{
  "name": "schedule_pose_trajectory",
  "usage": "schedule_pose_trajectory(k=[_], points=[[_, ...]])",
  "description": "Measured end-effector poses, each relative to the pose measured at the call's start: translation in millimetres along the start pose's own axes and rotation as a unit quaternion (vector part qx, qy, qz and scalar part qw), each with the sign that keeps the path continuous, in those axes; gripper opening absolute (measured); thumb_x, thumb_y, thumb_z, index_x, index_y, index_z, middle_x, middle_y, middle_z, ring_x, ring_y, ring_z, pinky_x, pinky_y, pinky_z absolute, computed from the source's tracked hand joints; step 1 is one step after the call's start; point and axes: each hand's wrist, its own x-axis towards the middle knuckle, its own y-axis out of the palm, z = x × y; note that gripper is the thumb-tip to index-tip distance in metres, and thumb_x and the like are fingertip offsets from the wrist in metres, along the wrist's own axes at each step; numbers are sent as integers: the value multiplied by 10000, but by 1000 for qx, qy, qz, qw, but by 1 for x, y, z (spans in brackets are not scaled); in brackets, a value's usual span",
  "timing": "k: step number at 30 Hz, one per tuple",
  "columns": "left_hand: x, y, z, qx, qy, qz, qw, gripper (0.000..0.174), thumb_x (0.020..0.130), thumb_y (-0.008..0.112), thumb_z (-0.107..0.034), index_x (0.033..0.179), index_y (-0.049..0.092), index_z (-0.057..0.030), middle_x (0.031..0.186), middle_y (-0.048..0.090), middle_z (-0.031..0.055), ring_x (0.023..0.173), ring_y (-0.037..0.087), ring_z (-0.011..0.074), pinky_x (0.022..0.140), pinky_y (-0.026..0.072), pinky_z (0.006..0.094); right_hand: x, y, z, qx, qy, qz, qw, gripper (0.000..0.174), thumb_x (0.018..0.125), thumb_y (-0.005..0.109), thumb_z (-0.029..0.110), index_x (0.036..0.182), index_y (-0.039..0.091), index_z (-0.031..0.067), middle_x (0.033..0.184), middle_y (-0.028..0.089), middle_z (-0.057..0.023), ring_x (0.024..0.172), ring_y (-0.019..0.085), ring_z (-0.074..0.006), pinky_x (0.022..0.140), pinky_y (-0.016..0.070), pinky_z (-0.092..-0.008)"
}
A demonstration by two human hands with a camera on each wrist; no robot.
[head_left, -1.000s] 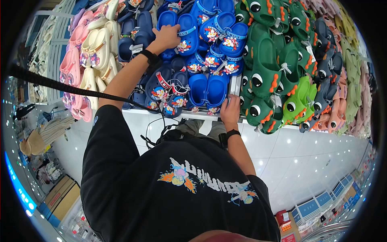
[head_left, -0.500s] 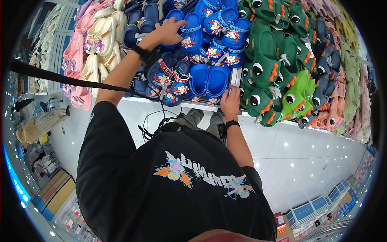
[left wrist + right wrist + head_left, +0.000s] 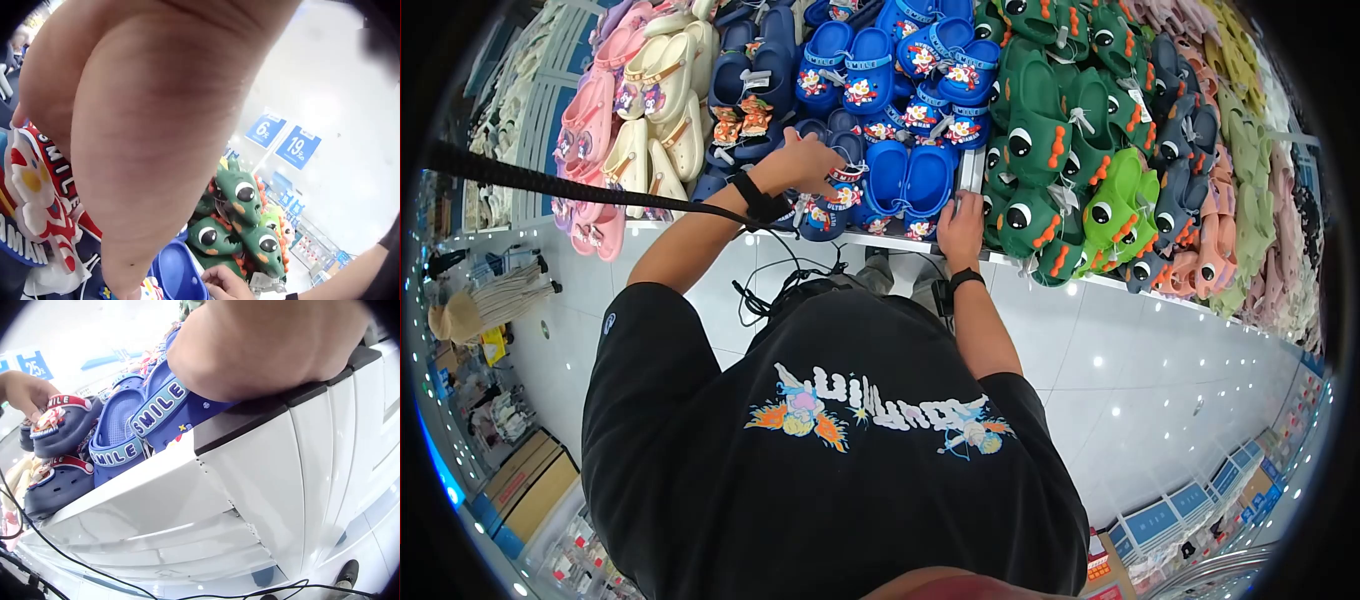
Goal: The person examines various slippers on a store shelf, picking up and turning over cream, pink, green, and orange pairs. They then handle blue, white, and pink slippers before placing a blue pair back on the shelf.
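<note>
In the head view my left hand (image 3: 808, 165) reaches over navy clogs (image 3: 822, 222) with red SMILE straps and cartoon charms. Its thumb and fingers are spread. The right wrist view shows those fingertips at the strap of the upper navy clog (image 3: 65, 428), which lies above another one. My right hand (image 3: 962, 228) rests on the front edge of the display stand, beside a pair of blue clogs (image 3: 908, 183) joined by a tie. In the left wrist view a navy clog's red strap (image 3: 55, 165) shows close beside my left hand.
Green dinosaur clogs (image 3: 1035, 150) are heaped right of a white divider (image 3: 972, 170). Cream clogs (image 3: 662, 75) and pink clogs (image 3: 585, 130) lie to the left. A black cable (image 3: 600, 185) crosses in front of my left arm. The white stand (image 3: 250, 487) drops to the tiled floor.
My left hand has come off the blue clogs farther back and moved nearer, down to the navy clogs. My right hand stays on the stand's edge. The view has shifted slightly.
</note>
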Motion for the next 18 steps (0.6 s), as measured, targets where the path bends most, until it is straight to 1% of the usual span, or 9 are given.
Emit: schedule_pose_trajectory(k=[2,5,7,10,12,13,15,16,18], points=[[-8,-7,7,-49,-9,-52,997,547,798,826,-448,1264,669,-208,1081,713,59,1199,529,326,953,329,622,2,-3,2,4,9,-1,1000,231,955,570,139,1139,569,-1,1136,566,-207,1057,584,-437,902,482,-501],[-8,-12,21,-86,-18,-138,987,456,803,821,-440,1144,653,-189,1055,684,69,1164,527,325,958,326,595,3,-2,3,4,6,-5,1000,224,956,568,137,1131,570,-2,1132,568,-207,1052,584,-438,898,480,-504],[-2,-10,28,-116,-28,-191,974,422,799,802,-416,1124,637,-203,946,636,91,1110,533,330,933,336,546,-1,-1,3,-6,1,-5,1000,222,954,569,136,1129,570,-1,1132,568,-208,1050,583,-438,897,480,-505],[25,10,40,-137,-45,-203,968,429,795,787,-367,1157,623,-204,1004,621,113,1130,535,344,928,339,546,2,-1,2,-16,-9,-6,1000,226,958,563,146,1134,560,6,1141,560,-205,1060,578,-437,903,477,-509],[35,16,38,-176,-72,-220,957,482,789,770,-336,1218,584,-217,1108,601,119,1164,533,360,929,341,543,2,0,1,-13,-5,-1,1000,230,959,557,153,1140,553,11,1142,552,-204,1067,573,-438,912,474,-510],[37,18,39,-182,-74,-224,955,482,789,770,-336,1218,584,-217,1108,601,119,1164,533,360,929,341,543,2,0,0,-16,-12,0,1000,230,959,557,153,1140,553,11,1142,552,-204,1067,573,-438,912,474,-510],[35,20,42,-208,-65,-233,948,536,819,750,-279,1298,514,-241,1177,575,120,1212,528,366,952,341,576,1,1,-1,-19,-11,-4,1000,232,956,560,152,1136,554,7,1139,553,-205,1064,573,-437,911,472,-512],[31,21,42,-211,-68,-237,946,536,819,750,-279,1298,514,-241,1177,575,120,1212,528,366,952,341,576,2,1,-2,-20,-20,0,1000,238,951,566,152,1135,555,2,1140,555,-210,1062,575,-437,907,472,-510],[24,25,42,-255,-73,-255,930,572,844,741,-236,1342,461,-255,1175,572,114,1236,525,363,982,341,618,1,1,-2,-18,-30,-4,999,241,947,568,152,1128,560,-8,1127,559,-219,1057,576,-438,910,472,-510]])
